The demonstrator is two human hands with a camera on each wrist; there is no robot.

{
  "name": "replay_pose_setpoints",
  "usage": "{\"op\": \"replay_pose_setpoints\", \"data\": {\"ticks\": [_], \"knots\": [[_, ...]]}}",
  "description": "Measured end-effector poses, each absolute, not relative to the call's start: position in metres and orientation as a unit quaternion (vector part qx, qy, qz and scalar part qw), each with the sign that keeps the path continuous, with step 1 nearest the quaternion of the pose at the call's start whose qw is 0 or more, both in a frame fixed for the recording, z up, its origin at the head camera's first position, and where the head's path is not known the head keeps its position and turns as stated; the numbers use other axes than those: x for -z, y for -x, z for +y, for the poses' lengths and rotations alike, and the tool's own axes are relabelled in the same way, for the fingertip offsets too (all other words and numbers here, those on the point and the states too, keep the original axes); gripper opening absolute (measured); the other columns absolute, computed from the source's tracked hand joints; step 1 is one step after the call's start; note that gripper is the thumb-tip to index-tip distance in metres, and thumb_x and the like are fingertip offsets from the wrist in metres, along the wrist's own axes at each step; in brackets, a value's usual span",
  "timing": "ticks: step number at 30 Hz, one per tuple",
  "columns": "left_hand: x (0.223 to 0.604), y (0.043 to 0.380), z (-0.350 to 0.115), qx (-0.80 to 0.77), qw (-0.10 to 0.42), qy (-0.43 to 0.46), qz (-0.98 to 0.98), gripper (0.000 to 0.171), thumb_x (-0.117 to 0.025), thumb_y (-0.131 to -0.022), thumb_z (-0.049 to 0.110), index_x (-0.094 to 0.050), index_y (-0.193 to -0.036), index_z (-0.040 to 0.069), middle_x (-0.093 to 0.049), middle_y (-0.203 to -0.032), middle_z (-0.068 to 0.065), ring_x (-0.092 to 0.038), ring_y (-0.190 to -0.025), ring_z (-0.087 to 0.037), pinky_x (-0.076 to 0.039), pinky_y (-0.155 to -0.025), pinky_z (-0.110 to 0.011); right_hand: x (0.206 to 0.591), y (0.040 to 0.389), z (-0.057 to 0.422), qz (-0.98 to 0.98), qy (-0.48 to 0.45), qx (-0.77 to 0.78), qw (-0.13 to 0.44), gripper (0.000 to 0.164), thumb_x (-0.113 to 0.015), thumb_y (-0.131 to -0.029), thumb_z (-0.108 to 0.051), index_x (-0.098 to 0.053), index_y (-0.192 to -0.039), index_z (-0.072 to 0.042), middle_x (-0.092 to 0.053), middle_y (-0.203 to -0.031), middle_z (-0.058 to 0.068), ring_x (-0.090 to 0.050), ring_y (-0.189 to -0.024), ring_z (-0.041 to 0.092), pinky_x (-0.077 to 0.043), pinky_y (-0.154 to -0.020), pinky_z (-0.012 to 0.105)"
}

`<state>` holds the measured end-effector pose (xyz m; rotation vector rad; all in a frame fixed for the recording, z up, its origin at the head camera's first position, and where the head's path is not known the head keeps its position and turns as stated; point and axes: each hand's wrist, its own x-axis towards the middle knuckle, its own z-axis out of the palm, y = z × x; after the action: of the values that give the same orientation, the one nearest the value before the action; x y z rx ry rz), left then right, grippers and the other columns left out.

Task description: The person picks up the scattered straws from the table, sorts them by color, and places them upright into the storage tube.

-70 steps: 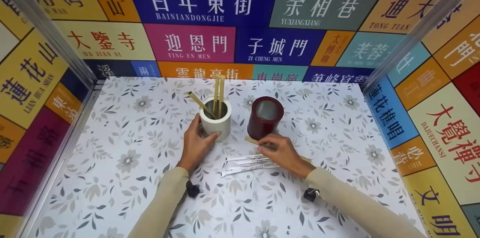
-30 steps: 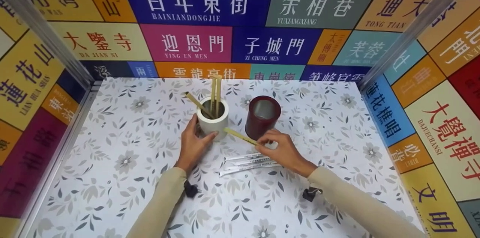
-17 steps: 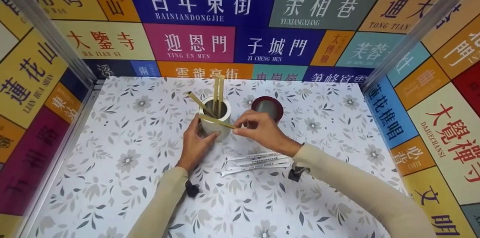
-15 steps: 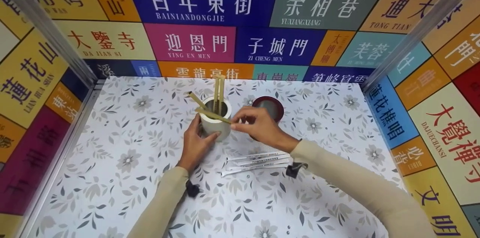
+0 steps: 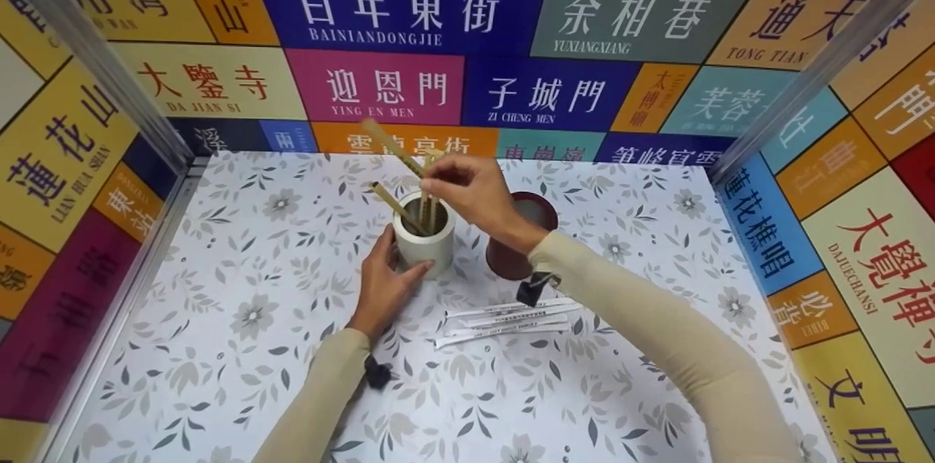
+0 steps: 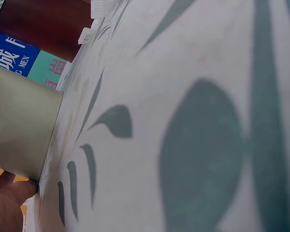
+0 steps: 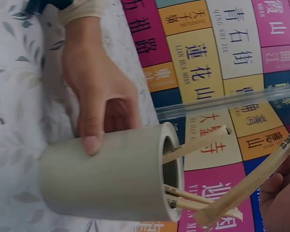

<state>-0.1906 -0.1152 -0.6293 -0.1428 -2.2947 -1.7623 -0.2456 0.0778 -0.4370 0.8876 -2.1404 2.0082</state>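
Observation:
My left hand (image 5: 383, 277) grips the side of a white cup (image 5: 425, 251), its thumb across the front; in the left wrist view the same cup (image 6: 21, 121) stands on the table cloth. Above its mouth my right hand (image 5: 471, 193) pinches one end of a long brown paper stick sachet (image 5: 392, 145), which slants up and to the left. The right wrist view shows the held sachet (image 7: 251, 181) outside the rim, with printing near the pinched end. Several similar brown sachets (image 7: 195, 145) lean inside the cup.
A dark red cup (image 5: 504, 258) stands right of the white one, partly behind my right forearm. Several white stick sachets (image 5: 504, 324) lie in a loose row nearer me. Sign-printed panels (image 5: 372, 83) wall the table at the back and sides.
My right hand has lifted the brown sachet from beside the red cup and carried it left and up over the white cup, tilting it upward. My left hand keeps its hold.

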Motion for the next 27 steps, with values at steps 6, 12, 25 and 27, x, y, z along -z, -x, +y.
{"op": "replay_pose_setpoints", "data": {"ticks": [6, 12, 25, 27], "knots": [[0.628, 0.188, -0.114, 0.604, 0.112, 0.041, -0.788, 0.096, -0.096, -0.088, 0.021, -0.045, -0.169, 0.015, -0.058, -0.161, -0.008, -0.059, -0.145, -0.028, -0.045, -0.124, -0.04, 0.435, 0.255, 0.064, -0.669, -0.25, -0.697, 0.055, 0.015, -0.084, -0.096, 0.001, -0.081, -0.109, 0.006, -0.079, -0.101, 0.009, -0.07, -0.088, 0.017, -0.058, -0.08, 0.028], [0.63, 0.188, -0.115, 0.605, 0.117, 0.037, -0.787, 0.097, -0.097, -0.088, 0.02, -0.045, -0.169, 0.015, -0.058, -0.161, -0.006, -0.058, -0.146, -0.026, -0.045, -0.124, -0.039, 0.447, 0.256, 0.054, -0.647, -0.228, -0.726, 0.047, 0.012, -0.082, -0.098, 0.0, -0.081, -0.109, 0.005, -0.079, -0.102, 0.013, -0.071, -0.092, 0.019, -0.06, -0.084, 0.031], [0.63, 0.189, -0.116, 0.586, 0.131, 0.049, -0.798, 0.096, -0.096, -0.088, 0.021, -0.044, -0.168, 0.008, -0.057, -0.161, -0.013, -0.053, -0.15, -0.027, -0.044, -0.124, -0.047, 0.493, 0.24, 0.062, -0.687, -0.222, -0.691, 0.006, 0.022, -0.083, -0.097, -0.002, -0.08, -0.118, 0.004, -0.08, -0.104, 0.007, -0.073, -0.093, 0.017, -0.06, -0.082, 0.027], [0.631, 0.19, -0.116, 0.585, 0.133, 0.048, -0.799, 0.096, -0.096, -0.088, 0.02, -0.044, -0.168, 0.007, -0.057, -0.161, -0.014, -0.054, -0.149, -0.028, -0.044, -0.124, -0.047, 0.496, 0.236, 0.067, -0.694, -0.228, -0.683, 0.003, 0.025, -0.083, -0.097, -0.002, -0.079, -0.121, 0.005, -0.08, -0.107, 0.011, -0.073, -0.095, 0.018, -0.06, -0.084, 0.028]]}}
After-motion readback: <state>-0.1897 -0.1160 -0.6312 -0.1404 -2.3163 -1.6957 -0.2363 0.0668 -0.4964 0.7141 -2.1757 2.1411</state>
